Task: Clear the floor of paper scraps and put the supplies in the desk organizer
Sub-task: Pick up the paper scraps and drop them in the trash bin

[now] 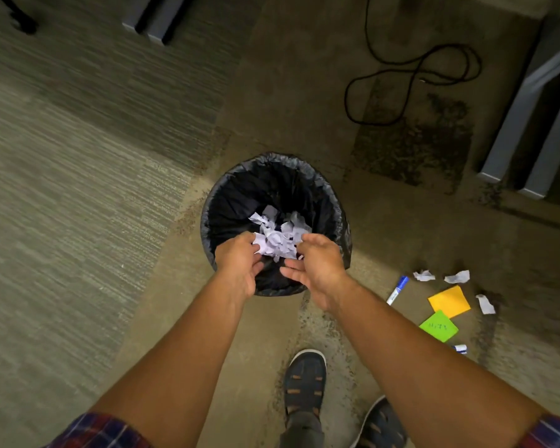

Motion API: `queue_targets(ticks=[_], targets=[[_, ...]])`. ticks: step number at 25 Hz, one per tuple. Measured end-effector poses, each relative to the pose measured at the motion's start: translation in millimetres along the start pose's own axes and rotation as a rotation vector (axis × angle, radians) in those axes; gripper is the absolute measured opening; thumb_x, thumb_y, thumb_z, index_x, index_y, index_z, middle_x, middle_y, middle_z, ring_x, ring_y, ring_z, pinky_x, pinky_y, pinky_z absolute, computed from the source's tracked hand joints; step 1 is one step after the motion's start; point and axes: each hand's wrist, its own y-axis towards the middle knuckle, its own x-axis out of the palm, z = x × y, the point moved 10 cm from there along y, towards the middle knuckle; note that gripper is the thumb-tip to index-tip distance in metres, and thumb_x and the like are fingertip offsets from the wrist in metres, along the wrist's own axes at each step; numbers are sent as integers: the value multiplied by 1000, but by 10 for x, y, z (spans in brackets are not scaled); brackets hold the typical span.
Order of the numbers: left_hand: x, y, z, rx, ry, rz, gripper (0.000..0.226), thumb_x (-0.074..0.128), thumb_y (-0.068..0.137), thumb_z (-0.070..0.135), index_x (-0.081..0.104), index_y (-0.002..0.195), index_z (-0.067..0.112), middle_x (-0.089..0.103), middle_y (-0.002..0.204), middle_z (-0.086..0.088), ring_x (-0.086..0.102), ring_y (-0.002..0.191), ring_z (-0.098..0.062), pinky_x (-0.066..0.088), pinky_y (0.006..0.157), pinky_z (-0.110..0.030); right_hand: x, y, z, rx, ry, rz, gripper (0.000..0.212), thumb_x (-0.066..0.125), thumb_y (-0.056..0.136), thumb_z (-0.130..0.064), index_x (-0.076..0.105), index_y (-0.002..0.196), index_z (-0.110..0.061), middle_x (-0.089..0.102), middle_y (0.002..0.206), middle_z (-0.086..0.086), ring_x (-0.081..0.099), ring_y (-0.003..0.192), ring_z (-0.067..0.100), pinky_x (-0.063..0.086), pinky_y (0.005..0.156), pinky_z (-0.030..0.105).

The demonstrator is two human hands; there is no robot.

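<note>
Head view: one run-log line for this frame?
hands: left, right over bin | dropping paper scraps | floor: three scraps, marker, two sticky notes

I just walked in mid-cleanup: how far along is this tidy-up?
Partly done. White scraps are at the bin, left hand and right hand spread over it. Left: three scraps on the carpet, a marker, orange and green notes. No organizer in view.

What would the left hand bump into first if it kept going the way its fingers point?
Probably the white paper scraps right at its fingertips. The left hand points forward and down into the black-lined trash bin. Depth is unclear, so the gap cannot be judged.
</note>
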Motion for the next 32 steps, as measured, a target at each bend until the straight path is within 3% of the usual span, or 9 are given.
queue_targets(ticks=[3,6,11,13,17,20,23,27,32], targets=[[29,-222,97,120,7,10,19,59,99,19,70,112,11,72,111,-13,69,101,-27,53,84,-37,-200,-77,-58,-48,-25,80,21,50,103,-9,58,121,-15,64,108,5,69,88,26,65,73,40],[201,-574,225,313,69,-51,10,60,98,14,69,93,16,72,86,-10,70,79,-23,55,68,-30,-534,-205,-152,-209,-136,180,17,56,99,-8,63,110,-19,69,95,5,69,76,22,58,59,34],[1049,-967,-320,388,325,-344,12,62,97,13,70,90,20,70,68,0,68,63,-17,52,52,-21,-1607,-239,-126,-363,-355,353,22,62,94,-8,67,115,-9,63,82,-5,61,72,14,54,78,37],[1452,-1017,-666,437,442,-377,17,62,97,11,71,88,22,72,73,-2,68,67,-15,52,54,-21,-2214,-154,-46,-371,-419,402,24,61,93,-8,67,117,-8,67,87,1,62,72,17,55,78,37],[2277,-932,-1426,567,701,-314,18,71,90,7,68,81,23,68,75,-1,62,72,-17,50,64,-27,-3656,73,134,-333,-575,530,26,61,89,-8,67,115,-8,73,100,15,69,94,35,55,88,45],[2887,-687,-1954,608,928,-285,12,76,81,18,68,86,25,66,72,11,64,70,-14,50,71,-24,-4700,382,276,-246,-727,628,27,63,91,-17,68,117,-11,74,109,17,70,105,37,55,91,41],[3485,-448,-2281,674,1067,-296,16,78,79,24,66,88,27,69,79,4,71,86,-23,50,78,-27,-5490,714,331,-228,-817,692,27,63,91,-27,70,115,-15,74,117,16,67,111,36,53,88,36],[4023,-129,-2631,820,1323,-331,37,84,78,35,72,110,20,76,112,-8,71,107,-29,54,90,-33,-5896,1240,355,-289,-967,629,34,67,92,-31,70,118,-10,73,119,18,67,111,38,53,90,37],[4321,101,-2985,948,1539,-384,41,89,72,33,72,107,19,76,108,-9,71,100,-33,58,87,-41,-5873,1625,429,-365,-1136,551,44,67,92,-49,64,124,-18,66,125,16,63,112,37,54,93,44]])
